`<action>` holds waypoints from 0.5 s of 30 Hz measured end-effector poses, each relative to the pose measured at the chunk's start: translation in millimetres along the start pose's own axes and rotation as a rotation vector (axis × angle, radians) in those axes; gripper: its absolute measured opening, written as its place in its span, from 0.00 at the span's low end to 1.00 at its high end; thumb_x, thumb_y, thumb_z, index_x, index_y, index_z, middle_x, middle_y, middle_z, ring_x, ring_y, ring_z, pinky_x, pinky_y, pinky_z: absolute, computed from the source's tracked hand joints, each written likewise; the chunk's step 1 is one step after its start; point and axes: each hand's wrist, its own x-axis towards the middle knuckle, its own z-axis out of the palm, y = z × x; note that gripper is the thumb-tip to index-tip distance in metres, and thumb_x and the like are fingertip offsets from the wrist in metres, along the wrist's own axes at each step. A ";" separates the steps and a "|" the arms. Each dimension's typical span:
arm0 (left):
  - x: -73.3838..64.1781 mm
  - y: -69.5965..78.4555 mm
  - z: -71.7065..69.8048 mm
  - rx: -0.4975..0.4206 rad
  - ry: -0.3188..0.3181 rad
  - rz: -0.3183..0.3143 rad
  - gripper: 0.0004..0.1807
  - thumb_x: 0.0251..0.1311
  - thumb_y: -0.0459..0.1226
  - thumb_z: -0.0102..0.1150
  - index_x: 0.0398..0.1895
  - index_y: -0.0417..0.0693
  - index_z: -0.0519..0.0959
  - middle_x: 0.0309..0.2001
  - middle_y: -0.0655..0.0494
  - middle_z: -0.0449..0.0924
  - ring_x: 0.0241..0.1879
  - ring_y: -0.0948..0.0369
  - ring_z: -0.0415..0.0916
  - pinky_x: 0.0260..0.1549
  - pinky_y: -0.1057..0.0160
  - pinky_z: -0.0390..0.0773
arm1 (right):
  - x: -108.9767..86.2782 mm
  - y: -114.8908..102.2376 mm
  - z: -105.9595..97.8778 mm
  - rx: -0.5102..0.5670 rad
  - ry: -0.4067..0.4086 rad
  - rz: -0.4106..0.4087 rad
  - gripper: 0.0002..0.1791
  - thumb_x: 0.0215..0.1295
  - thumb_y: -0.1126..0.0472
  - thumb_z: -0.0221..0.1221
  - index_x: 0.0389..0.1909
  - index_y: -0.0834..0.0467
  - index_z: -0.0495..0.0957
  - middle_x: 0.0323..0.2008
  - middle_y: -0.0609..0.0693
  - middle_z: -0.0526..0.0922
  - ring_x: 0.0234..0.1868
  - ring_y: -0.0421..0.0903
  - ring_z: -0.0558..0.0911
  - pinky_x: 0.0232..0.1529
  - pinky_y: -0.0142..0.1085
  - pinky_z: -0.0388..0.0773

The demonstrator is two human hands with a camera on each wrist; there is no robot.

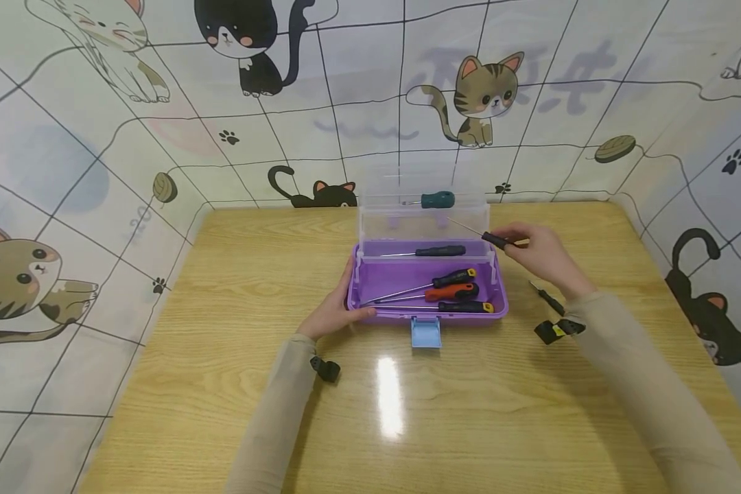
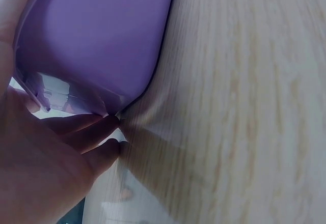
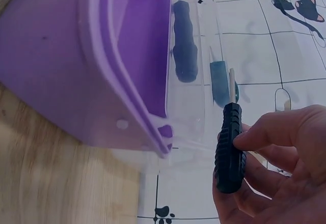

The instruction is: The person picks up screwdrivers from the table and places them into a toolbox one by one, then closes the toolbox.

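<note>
My right hand [image 1: 546, 257] pinches a thin screwdriver by its black ribbed handle [image 3: 230, 147], beside the right end of the open purple toolbox [image 1: 505, 295]. Its slim shaft points up and left toward the clear trays. At the toolbox's left front corner, my left hand [image 1: 336, 312] holds on, thumb at the front rim and fingers along the end wall. Inside the bottom lie a red screwdriver [image 1: 451, 293] and two black-and-yellow screwdrivers [image 1: 453, 278]. One clear tray carries a black screwdriver [image 1: 440, 251]; a teal-handled screwdriver [image 1: 438, 200] lies in the higher one.
Another small black screwdriver [image 1: 551, 300] lies on the wooden table [image 1: 253, 274], under my right forearm. A light blue latch [image 1: 426, 333] hangs at the toolbox's front. Behind the table rises a wall [image 1: 370, 130] with cat drawings.
</note>
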 end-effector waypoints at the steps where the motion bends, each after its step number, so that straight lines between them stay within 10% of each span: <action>1: -0.3 -0.3 0.0 -0.006 0.001 -0.002 0.65 0.52 0.40 0.72 0.76 0.68 0.27 0.77 0.54 0.30 0.70 0.43 0.52 0.67 0.47 0.52 | 2.7 -1.2 1.5 0.002 -0.003 -0.006 0.17 0.65 0.71 0.53 0.54 0.68 0.77 0.49 0.67 0.79 0.48 0.63 0.79 0.45 0.49 0.78; 15: 0.8 -3.5 0.6 0.049 0.005 -0.002 0.65 0.53 0.40 0.72 0.77 0.63 0.27 0.77 0.52 0.29 0.70 0.44 0.50 0.67 0.48 0.51 | 41.5 -15.9 21.5 0.011 -0.086 -0.078 0.16 0.61 0.75 0.52 0.50 0.68 0.79 0.46 0.66 0.81 0.48 0.61 0.79 0.49 0.53 0.76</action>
